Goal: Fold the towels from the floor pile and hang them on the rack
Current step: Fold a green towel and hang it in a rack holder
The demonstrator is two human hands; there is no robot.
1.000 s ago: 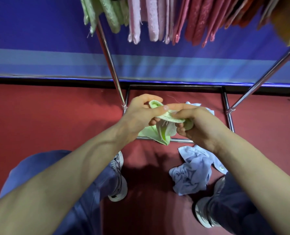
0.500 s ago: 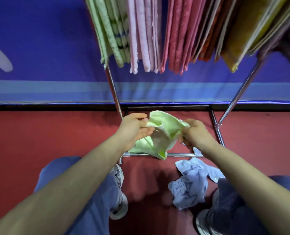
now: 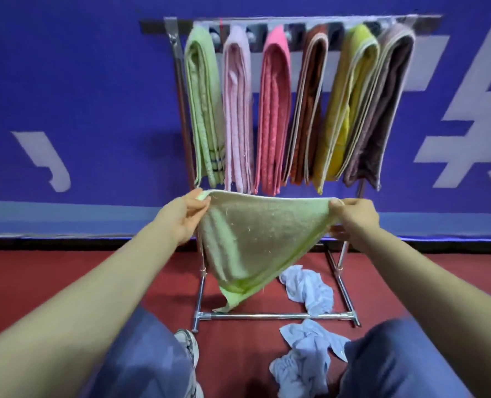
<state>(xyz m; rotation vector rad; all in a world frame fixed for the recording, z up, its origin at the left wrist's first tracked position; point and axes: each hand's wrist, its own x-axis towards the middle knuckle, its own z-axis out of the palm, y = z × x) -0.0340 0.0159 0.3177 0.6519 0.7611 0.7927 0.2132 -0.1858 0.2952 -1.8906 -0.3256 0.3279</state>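
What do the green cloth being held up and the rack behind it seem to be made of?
The green towel looks like terry cloth, probably cotton: matte, fuzzy, with loose threads. The rack looks like polished metal, perhaps chromed or stainless steel: its tubes gleam and reflect.

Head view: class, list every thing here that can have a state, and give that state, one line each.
green towel: opened out, held up by two corners, not yet folded.
left hand: pinches the towel's left corner.
right hand: pinches its right corner.
rack: upright, bar loaded.
hung towels: six, folded, draped over the bar.
blue towels: crumpled on the floor.
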